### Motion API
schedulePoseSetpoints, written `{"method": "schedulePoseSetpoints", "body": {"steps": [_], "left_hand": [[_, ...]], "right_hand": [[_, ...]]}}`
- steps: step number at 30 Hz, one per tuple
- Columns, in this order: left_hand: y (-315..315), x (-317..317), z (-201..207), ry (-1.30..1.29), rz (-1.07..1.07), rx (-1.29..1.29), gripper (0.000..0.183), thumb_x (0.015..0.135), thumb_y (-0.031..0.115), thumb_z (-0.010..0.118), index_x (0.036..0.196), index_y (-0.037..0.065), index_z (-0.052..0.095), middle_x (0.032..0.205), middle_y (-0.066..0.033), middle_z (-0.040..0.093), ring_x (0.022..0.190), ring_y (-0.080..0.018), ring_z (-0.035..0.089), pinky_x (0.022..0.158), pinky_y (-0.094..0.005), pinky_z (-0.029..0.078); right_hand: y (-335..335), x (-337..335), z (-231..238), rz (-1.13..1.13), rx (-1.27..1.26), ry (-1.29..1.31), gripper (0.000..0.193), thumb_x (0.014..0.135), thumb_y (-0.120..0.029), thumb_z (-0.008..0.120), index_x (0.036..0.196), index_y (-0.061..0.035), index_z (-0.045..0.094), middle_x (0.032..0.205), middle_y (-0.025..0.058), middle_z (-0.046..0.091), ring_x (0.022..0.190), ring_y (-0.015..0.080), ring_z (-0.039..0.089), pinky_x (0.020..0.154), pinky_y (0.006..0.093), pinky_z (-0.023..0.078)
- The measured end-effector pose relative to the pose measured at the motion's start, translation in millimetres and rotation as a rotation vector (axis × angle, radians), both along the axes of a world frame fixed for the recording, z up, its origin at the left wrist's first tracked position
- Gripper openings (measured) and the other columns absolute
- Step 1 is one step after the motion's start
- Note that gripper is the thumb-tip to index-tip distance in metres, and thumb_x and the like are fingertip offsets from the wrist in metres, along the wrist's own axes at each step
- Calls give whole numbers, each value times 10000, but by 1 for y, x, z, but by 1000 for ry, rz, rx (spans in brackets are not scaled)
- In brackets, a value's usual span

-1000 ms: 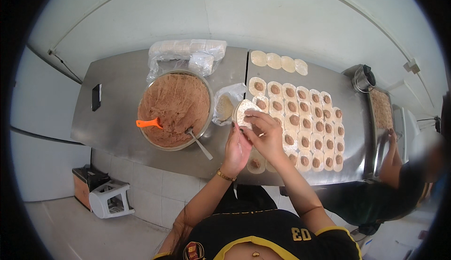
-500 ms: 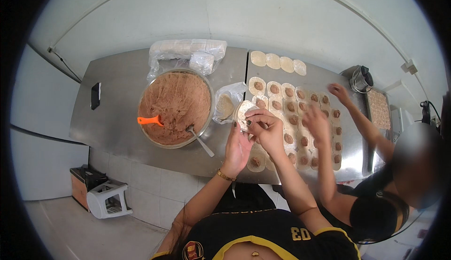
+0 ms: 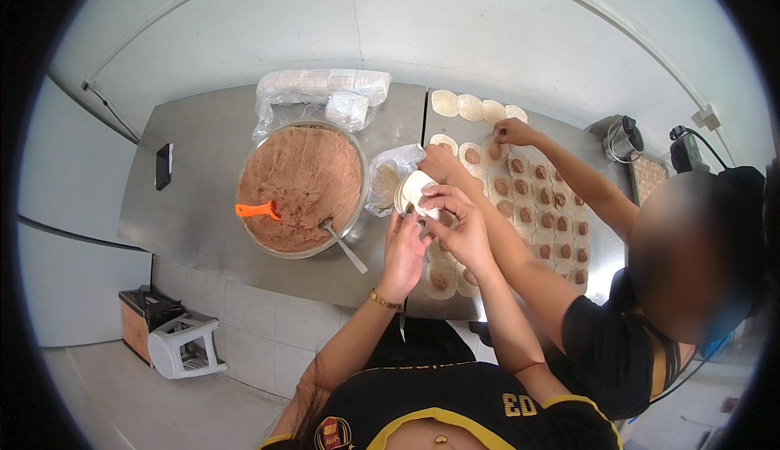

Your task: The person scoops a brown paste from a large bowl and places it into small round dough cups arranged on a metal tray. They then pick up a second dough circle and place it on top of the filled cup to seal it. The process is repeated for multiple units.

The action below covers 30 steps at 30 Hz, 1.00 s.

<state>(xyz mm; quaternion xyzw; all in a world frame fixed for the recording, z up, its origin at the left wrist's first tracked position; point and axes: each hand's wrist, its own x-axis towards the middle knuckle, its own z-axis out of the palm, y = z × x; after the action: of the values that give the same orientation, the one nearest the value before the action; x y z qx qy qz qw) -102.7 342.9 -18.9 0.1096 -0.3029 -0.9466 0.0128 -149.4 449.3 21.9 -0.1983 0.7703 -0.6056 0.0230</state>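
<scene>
A small stack of round pale dough wrappers (image 3: 416,188) is held up in front of me over the table. My left hand (image 3: 403,259) grips the stack from below. The fingers of my right hand (image 3: 461,226) pinch the top wrapper at its edge, close beside the left fingertips. Left of the stack, more wrappers sit in an opened plastic bag (image 3: 385,188). To the right, rows of wrappers topped with brown filling (image 3: 546,221) cover the table, partly hidden by a co-worker's arm (image 3: 496,214).
A large bowl of minced filling (image 3: 305,178) holds an orange-handled tool (image 3: 258,210) and a metal spoon (image 3: 349,251). Behind it lie plastic-wrapped packs (image 3: 325,84). Several plain wrappers (image 3: 470,107) line the back. The co-worker's other hand (image 3: 513,131) is over the rows. A phone (image 3: 164,165) lies left.
The co-worker has leaned in: one arm now crosses behind my right hand toward the plastic bag, and the other hand has moved left to the back rows. My hands have shifted slightly left.
</scene>
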Motion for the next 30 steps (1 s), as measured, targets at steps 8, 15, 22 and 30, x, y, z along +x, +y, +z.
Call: {"method": "schedulePoseSetpoints", "body": {"steps": [8,15,22,30], "left_hand": [[2,-3,6,17,-14,-46,409,978,182,401,1365,112,289,1353,-74,389,1238,-208,420,1008,-432,375],[5,-7,19,-35,170,-237,376,967,121,408,1338,124,345,1286,-76,440,1128,-168,502,839,-345,503],[11,-11,10,-44,84,-389,172,929,126,520,1063,41,586,1018,-9,556,851,-41,534,645,-184,477],[13,-17,5,-16,57,-377,209,916,134,555,1102,40,562,1002,9,577,858,-40,553,663,-212,503]], "right_hand": [[10,-15,-15,-83,-582,-556,75,802,21,622,869,17,656,931,49,641,800,111,574,660,212,456],[30,-29,-20,-62,-836,-887,69,834,4,606,890,26,638,870,85,660,776,134,621,747,258,514],[26,-21,-10,-34,-478,-654,136,821,37,587,937,34,659,971,86,644,845,124,609,778,245,502],[32,-14,0,9,-333,-283,184,785,85,596,952,37,654,1055,80,611,941,124,580,830,247,478]]}}
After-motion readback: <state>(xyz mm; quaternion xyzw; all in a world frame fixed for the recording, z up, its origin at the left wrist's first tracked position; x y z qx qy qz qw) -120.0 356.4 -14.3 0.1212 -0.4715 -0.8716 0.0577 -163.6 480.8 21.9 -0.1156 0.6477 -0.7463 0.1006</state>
